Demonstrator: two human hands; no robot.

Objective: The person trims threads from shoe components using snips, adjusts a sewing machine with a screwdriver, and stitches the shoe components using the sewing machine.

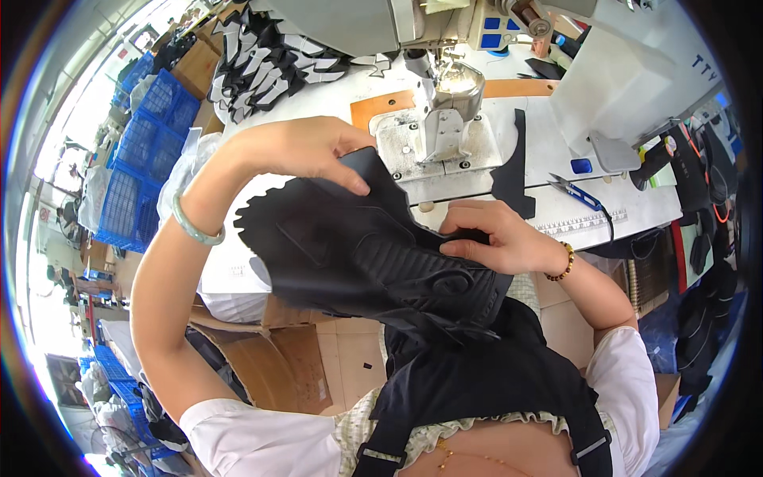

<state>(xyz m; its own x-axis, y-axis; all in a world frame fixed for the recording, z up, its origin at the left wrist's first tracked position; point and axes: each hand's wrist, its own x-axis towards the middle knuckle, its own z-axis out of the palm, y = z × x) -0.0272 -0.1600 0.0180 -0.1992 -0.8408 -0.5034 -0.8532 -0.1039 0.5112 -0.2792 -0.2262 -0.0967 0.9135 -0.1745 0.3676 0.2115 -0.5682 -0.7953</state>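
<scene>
Head view shows both left hand point(306, 151) and right hand point(497, 238) gripping black shoe upper point(358, 246) at frame centre, probably not yet under sewing machine point(445, 95) above

The shoe part point(373, 254) is black all over, with ribbed lines on one side and a zigzag edge on the other. The bracelet point(193, 226) is pale green. The bead band point(563, 264) is brown and gold. The worktop point(556, 151) is white, with an orange-brown board point(381, 107) near its back edge. The sewing machine point(445, 87) is grey and silver. A flat black piece point(515, 167) lies on the worktop. The snips point(579, 192) are blue. The crates point(147, 151) past the left edge are blue. The stacked pieces point(270, 60) at the back left corner are black and white. The sleeves point(254, 437) are white.
</scene>
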